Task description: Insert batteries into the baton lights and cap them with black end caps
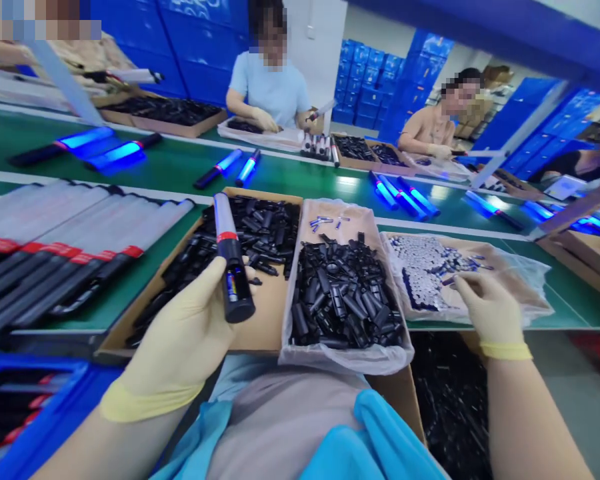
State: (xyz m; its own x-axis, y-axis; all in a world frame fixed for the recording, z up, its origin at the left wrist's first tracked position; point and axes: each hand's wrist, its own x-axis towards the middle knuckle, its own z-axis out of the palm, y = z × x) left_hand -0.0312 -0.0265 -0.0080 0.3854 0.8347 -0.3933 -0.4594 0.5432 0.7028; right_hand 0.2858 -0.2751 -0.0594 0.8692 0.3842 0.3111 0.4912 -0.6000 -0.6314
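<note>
Gripping a light stick (227, 237) is the left hand (193, 330); the right hand (495, 310), grip unclear, crosses the battery tray (505, 259)'s near edge.

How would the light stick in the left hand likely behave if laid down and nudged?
The light stick would probably roll, its body being round. It looks stiff, standing straight from the left hand. The battery might slip out, since the black handle looks open there.

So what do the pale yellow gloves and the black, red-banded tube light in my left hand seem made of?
Pale yellow gloves: thin matte rubber, probably latex; snug, with bunched cuffs. Red-banded tube light: likely plastic, smooth black handle, cloudy upper tube.
</note>
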